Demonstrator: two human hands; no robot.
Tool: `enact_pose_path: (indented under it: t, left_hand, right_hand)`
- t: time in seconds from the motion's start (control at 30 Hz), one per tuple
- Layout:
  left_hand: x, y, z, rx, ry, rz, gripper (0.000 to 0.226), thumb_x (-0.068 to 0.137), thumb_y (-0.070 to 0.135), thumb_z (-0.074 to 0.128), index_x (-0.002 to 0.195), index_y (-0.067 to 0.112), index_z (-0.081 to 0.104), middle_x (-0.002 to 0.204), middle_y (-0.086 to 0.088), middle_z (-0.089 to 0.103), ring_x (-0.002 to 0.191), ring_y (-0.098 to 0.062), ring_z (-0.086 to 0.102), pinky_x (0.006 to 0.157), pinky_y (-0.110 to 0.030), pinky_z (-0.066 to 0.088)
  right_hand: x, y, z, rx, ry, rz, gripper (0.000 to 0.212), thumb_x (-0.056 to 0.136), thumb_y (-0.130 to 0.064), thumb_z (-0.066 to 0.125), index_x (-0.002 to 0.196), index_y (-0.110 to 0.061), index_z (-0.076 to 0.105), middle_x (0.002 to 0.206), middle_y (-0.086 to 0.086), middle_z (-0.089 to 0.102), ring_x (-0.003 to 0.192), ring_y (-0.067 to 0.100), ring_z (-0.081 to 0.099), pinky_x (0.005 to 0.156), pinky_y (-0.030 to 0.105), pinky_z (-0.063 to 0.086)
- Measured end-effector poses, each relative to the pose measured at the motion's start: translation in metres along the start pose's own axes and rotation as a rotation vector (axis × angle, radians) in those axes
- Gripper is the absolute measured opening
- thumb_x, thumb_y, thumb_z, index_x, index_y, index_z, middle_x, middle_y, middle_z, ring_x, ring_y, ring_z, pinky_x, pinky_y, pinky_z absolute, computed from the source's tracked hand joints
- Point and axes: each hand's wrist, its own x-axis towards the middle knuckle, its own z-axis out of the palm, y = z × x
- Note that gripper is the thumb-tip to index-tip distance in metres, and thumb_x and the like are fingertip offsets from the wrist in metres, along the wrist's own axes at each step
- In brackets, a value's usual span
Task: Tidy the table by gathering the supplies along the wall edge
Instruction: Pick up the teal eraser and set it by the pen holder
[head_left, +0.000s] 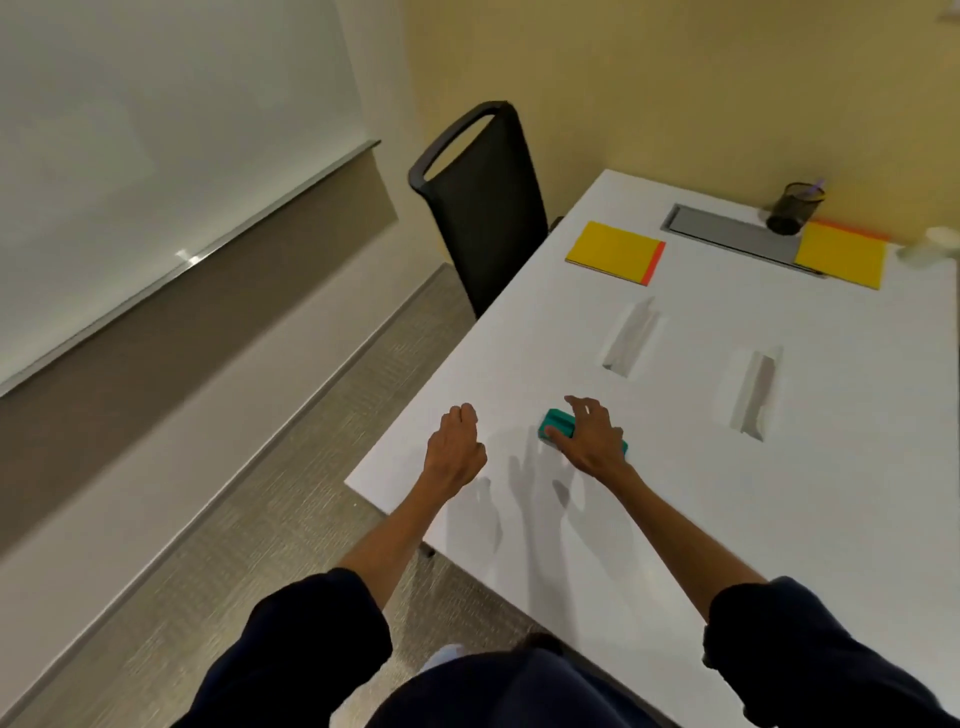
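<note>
A green stapler-like object (554, 422) lies near the near-left corner of the white table (727, 493). My right hand (589, 439) lies over it, thumb at its left end and fingers spread across the top. My left hand (457, 449) hovers just left of it, fingers loosely curled, holding nothing. Two yellow notepads with orange edges lie farther back: one (615, 252) toward the left edge, one (841, 254) near the wall. A black mesh pen cup (792, 208) stands by the yellow wall.
A grey cable hatch (727, 231) is set into the table near the wall. A black chair (480, 202) stands at the table's left side. A blurred white object (930, 244) sits at the far right. A whiteboard (156, 156) hangs at the left.
</note>
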Motion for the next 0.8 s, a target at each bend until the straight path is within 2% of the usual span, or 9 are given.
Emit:
enact_pose_path:
  t: [0.2,0.37,0.67,0.8]
  left_hand:
    - [0.045,0.039,0.015,0.019,-0.1,0.121,0.051,0.091,0.013,0.055,0.139,0.009,0.036,0.131,-0.01,0.047,0.12,-0.026,0.05,0.092,-0.037,0.046]
    - [0.07,0.064,0.034,0.058,-0.161,0.209,0.063,0.092,0.018,0.06,0.146,0.011,0.028,0.142,-0.012,0.038,0.129,-0.027,0.045,0.098,-0.04,0.047]
    - [0.101,0.085,0.062,0.111,-0.282,0.359,0.075,0.091,0.02,0.065,0.152,0.015,0.022,0.156,-0.013,0.025,0.143,-0.028,0.032,0.112,-0.044,0.039]
    - [0.115,0.089,0.071,0.151,-0.347,0.412,0.075,0.09,0.021,0.066,0.152,0.016,0.024,0.157,-0.012,0.026,0.143,-0.028,0.03,0.113,-0.044,0.037]
  right_hand:
    - [0.011,0.037,-0.02,0.027,0.008,0.109,0.076,0.09,-0.051,0.061,0.152,-0.022,0.028,0.157,0.007,0.028,0.146,0.025,0.026,0.113,0.052,0.029]
    - [0.014,0.066,-0.02,0.021,-0.064,0.168,0.086,0.085,-0.046,0.07,0.153,-0.021,0.024,0.156,0.008,0.03,0.144,0.025,0.028,0.113,0.053,0.03]
    - [0.026,0.086,-0.013,0.023,-0.145,0.234,0.089,0.077,-0.037,0.08,0.15,-0.022,0.031,0.152,0.007,0.037,0.141,0.025,0.034,0.113,0.052,0.032]
    - [0.031,0.088,-0.007,0.023,-0.145,0.26,0.09,0.076,-0.036,0.081,0.15,-0.023,0.032,0.149,0.006,0.04,0.139,0.024,0.036,0.112,0.051,0.036]
